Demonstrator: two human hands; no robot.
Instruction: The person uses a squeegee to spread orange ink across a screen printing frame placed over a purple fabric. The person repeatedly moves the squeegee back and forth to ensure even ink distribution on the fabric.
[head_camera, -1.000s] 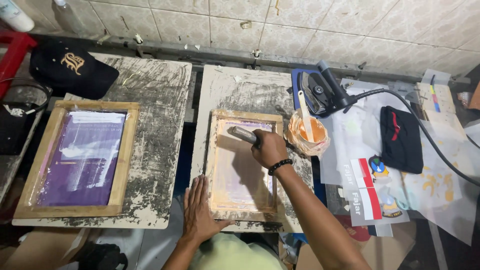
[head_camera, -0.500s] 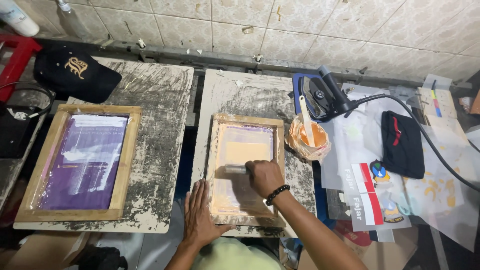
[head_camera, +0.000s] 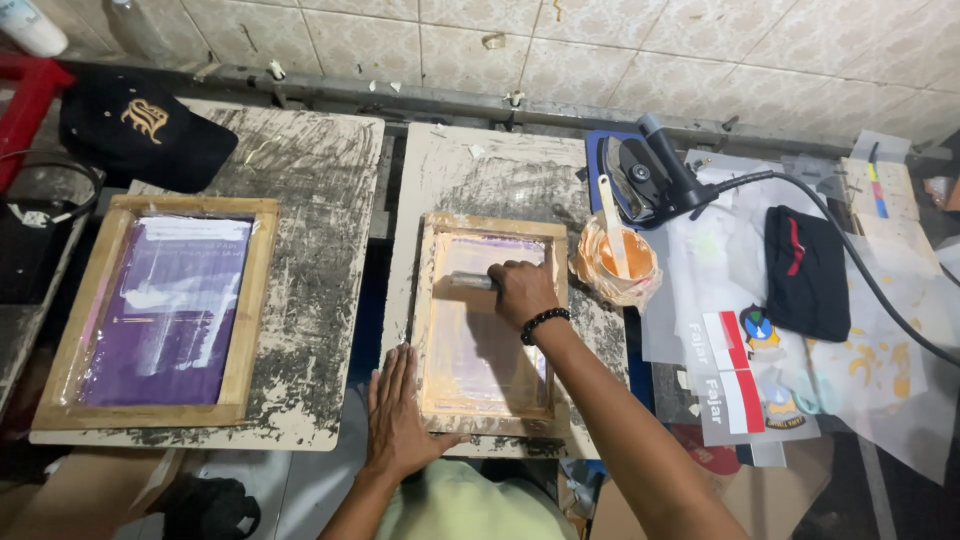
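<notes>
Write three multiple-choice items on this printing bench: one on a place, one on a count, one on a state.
1. Where does the black cap lie?
A. At the far left, beyond the purple frame
B. Inside the ink cup
C. Under the flat iron

2. How many wooden screen frames are on the boards?
A. One
B. Two
C. Four

3. What is the left hand doing?
A. Lifting the spatula
B. Pressing flat on the near edge of the orange-tinted frame
C. Hanging clear of the bench

Answers:
1 A, the cap sits at the back beyond the purple frame.
2 B, the purple one and the orange-tinted frame.
3 B, its palm lies flat on the frame's near rail, while the right hand grips the squeegee.
</notes>
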